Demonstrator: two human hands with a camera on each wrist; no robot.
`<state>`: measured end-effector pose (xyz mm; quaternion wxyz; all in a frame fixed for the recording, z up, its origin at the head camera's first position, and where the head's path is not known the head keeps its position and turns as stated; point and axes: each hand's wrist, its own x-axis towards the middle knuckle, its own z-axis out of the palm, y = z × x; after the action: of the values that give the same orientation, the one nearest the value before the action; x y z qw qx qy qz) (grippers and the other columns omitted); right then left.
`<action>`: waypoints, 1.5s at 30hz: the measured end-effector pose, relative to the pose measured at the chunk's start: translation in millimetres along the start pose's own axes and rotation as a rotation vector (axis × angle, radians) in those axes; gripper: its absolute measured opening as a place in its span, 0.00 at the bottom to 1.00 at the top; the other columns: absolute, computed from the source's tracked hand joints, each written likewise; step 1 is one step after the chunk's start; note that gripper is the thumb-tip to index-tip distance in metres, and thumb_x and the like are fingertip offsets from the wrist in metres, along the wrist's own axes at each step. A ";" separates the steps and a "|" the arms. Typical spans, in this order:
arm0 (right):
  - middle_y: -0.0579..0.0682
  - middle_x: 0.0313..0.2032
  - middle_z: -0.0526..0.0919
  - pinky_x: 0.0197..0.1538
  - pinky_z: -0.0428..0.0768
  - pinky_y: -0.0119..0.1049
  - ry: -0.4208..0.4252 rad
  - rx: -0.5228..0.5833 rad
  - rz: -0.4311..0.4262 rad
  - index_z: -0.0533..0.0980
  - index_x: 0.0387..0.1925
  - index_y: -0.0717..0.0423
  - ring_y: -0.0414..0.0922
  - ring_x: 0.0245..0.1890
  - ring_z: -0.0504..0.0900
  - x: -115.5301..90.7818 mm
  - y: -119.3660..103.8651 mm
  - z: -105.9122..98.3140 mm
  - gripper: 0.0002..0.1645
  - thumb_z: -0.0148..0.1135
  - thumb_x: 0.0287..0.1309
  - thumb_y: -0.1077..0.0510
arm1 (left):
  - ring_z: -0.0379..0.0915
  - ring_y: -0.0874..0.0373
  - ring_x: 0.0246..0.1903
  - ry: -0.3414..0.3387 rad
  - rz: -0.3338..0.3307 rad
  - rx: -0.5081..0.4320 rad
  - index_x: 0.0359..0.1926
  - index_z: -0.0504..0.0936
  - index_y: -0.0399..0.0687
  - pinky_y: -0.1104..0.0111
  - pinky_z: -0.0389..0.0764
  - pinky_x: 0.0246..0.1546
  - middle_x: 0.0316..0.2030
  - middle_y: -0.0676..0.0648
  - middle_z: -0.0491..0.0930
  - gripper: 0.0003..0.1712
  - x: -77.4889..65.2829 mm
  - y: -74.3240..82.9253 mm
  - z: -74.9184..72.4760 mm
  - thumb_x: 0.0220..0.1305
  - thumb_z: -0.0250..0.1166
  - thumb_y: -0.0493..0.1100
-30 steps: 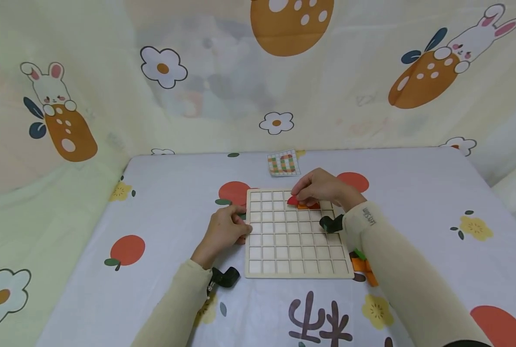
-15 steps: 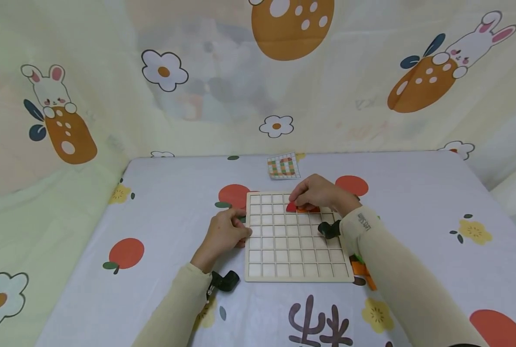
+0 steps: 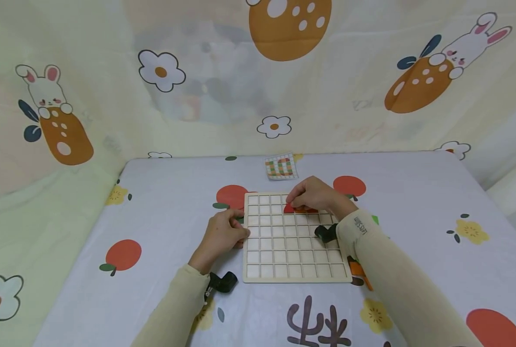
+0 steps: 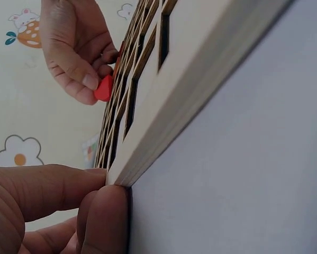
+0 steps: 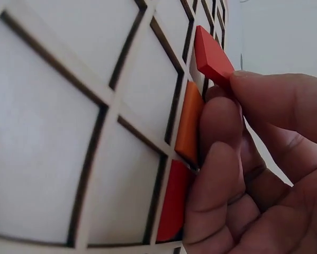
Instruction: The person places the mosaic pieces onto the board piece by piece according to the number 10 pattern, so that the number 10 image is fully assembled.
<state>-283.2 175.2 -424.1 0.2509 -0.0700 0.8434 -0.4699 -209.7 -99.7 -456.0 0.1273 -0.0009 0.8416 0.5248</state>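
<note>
A pale wooden grid board (image 3: 292, 258) lies on the table. At its left edge, my left hand (image 3: 221, 233) grips the rim; in the left wrist view the fingers (image 4: 108, 217) meet at the board's corner edge. Over the far rows my right hand (image 3: 315, 195) pinches a red piece (image 5: 214, 55) between thumb and fingertips. That piece is tilted over a square, clearest in the right wrist view. Beside it in the same row sit an orange tile (image 5: 189, 124) and a red tile (image 5: 172, 201), partly hidden by my curled fingers.
A small card (image 3: 281, 167) with a coloured grid pattern lies beyond the board. Orange pieces (image 3: 359, 272) and a green piece (image 3: 375, 219) lie to the right, partly covered by my right sleeve. A patterned curtain (image 3: 197, 125) hangs behind the table.
The head view has shifted slightly. My right hand has moved a little left over the board with the red piece. My left hand stays at the left rim.
</note>
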 end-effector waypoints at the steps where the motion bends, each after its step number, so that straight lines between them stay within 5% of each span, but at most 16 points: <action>1: 0.56 0.39 0.89 0.38 0.79 0.36 0.003 -0.002 0.000 0.85 0.46 0.66 0.46 0.32 0.81 -0.5 -0.1 0.4 0.09 0.66 0.67 0.65 | 0.77 0.59 0.19 0.000 0.000 0.000 0.60 0.81 0.36 0.71 0.84 0.22 0.29 0.45 0.79 0.26 -0.3 0.4 0.0 0.59 0.73 0.31; 23: 0.52 0.46 0.87 0.44 0.80 0.36 0.057 -0.015 0.030 0.85 0.49 0.60 0.46 0.41 0.80 -5.9 7.4 5.1 0.11 0.66 0.69 0.60 | 0.78 0.59 0.20 -0.008 -0.018 0.003 0.61 0.80 0.37 0.71 0.84 0.23 0.30 0.45 0.79 0.27 -0.9 -2.5 4.0 0.61 0.73 0.32; 30: 0.59 0.49 0.85 0.48 0.84 0.38 0.110 0.095 0.002 0.82 0.56 0.63 0.51 0.43 0.82 -15.5 5.6 -7.4 0.18 0.64 0.72 0.57 | 0.79 0.58 0.21 0.004 -0.015 -0.005 0.62 0.80 0.38 0.70 0.84 0.23 0.30 0.44 0.79 0.27 -0.5 -2.0 0.1 0.61 0.73 0.32; 38: 0.59 0.48 0.85 0.48 0.84 0.37 0.207 0.010 0.063 0.81 0.58 0.63 0.52 0.45 0.82 -58.5 26.4 -46.3 0.21 0.63 0.73 0.51 | 0.80 0.57 0.22 0.007 -0.030 -0.010 0.63 0.80 0.38 0.69 0.85 0.25 0.31 0.44 0.79 0.29 -2.4 1.3 -1.2 0.60 0.73 0.32; 45: 0.54 0.39 0.84 0.37 0.81 0.37 0.275 -0.041 0.149 0.81 0.54 0.64 0.49 0.37 0.78 -97.6 63.5 -67.1 0.21 0.65 0.71 0.51 | 0.78 0.58 0.21 0.006 -0.027 0.009 0.62 0.80 0.38 0.71 0.83 0.23 0.31 0.44 0.78 0.28 -3.7 3.2 1.9 0.60 0.73 0.32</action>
<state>-224.2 295.4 -412.7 0.1659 0.0529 0.8820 -0.4379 -206.2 -97.1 -453.2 0.1319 -0.0133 0.8442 0.5194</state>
